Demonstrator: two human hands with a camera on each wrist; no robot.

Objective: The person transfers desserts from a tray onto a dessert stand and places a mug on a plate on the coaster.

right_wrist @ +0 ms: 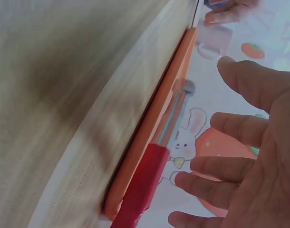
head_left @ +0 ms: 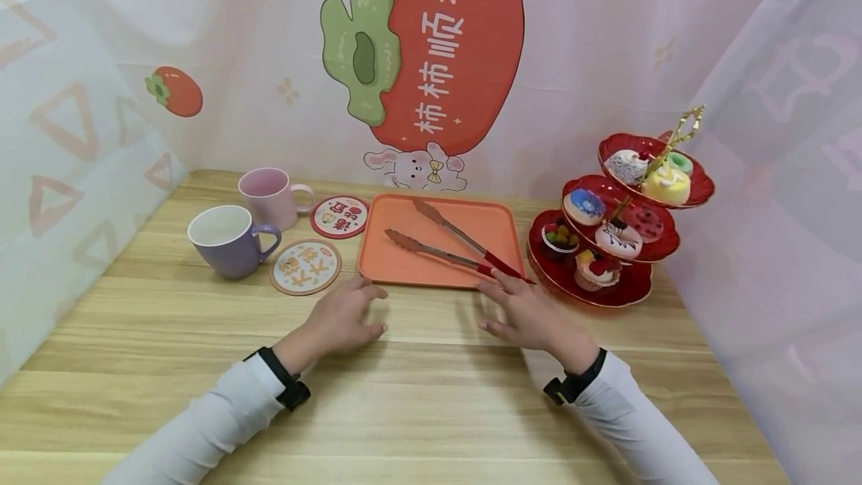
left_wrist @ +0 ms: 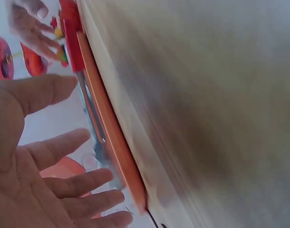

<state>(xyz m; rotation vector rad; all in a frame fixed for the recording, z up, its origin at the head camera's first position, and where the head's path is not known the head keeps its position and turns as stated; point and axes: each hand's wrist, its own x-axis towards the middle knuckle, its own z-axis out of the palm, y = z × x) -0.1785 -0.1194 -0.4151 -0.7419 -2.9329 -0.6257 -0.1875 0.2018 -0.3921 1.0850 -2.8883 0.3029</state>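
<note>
An orange tray (head_left: 441, 204) lies at the back middle of the wooden table, and on it rest red-handled tongs (head_left: 458, 234) with brownish tips. The tongs' handles reach over the tray's front right edge. My left hand (head_left: 342, 318) hovers by the tray's front left corner, fingers spread and holding nothing. Near the tongs' handles is my right hand (head_left: 532, 314), its fingers loosely extended with nothing in them. In the right wrist view the red handle (right_wrist: 142, 185) shows beside the fingers. The left wrist view shows the left palm facing the tray's edge (left_wrist: 111, 128).
To the left stand a purple mug (head_left: 229, 249) and a pink mug (head_left: 269, 197), beside a white coaster (head_left: 306, 268) and a red-rimmed coaster (head_left: 340, 217). A red three-tier stand (head_left: 636, 287) with several cakes and donuts stands at the right. A printed cloth (head_left: 256, 43) hangs behind.
</note>
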